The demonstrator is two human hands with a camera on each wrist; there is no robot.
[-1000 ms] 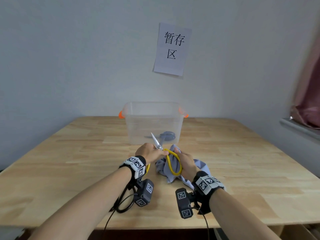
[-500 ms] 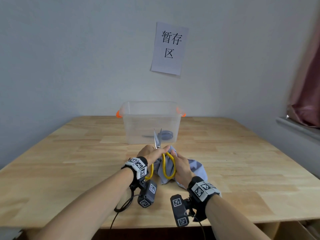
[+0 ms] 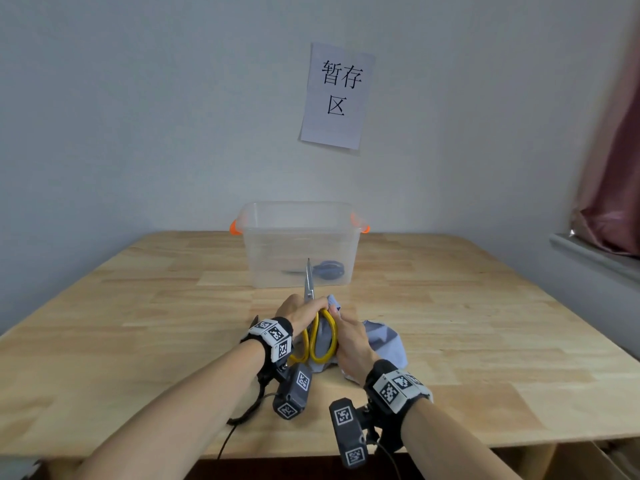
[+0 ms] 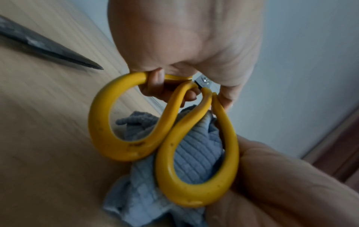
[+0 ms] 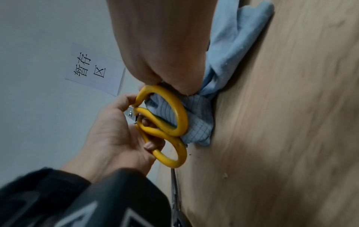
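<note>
Yellow scissors [image 3: 308, 289] pinched at the pivot by the left hand [image 3: 299, 311]; right hand [image 3: 351, 341] clutches cloth [image 3: 384, 341] against a loop; a slip could jab.

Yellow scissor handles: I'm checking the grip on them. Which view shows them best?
Left wrist view: both yellow handles fill the frame, the left hand gripping their neck, the right hand holding the cloth against one loop. The right wrist view shows them smaller; the head view, partly hidden between the hands.
</note>
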